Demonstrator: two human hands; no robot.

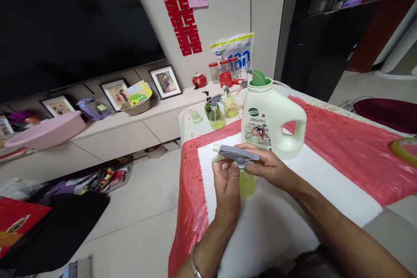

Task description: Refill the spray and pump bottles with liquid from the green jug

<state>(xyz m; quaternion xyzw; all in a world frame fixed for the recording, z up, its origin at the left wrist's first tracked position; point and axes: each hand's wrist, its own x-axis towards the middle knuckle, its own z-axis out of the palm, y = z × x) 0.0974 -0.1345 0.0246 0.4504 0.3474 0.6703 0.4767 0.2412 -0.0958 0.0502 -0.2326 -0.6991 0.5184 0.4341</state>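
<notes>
A small spray bottle [248, 184] with yellow-green liquid stands in front of me over the white cloth; its grey trigger head [239, 153] points left. My left hand [226, 189] is closed round the bottle's neck from the left, thumb just under the head. From the right, my right hand [269, 166] pinches the collar and the back of the head. Behind them rises a big pale green jug [275, 115] with a green spout showing in its open mouth. Two more spray bottles [216, 117] and a pale green cap [196, 116] lie beyond to the left.
The white cloth [329, 193] lies on a red plastic cover [190, 169] over the table. A roll of tape [405, 150] sits at the right edge. Red-lidded jars [214, 74] and a printed bag [246, 45] stand at the back. A low cabinet [114, 132] runs along the left.
</notes>
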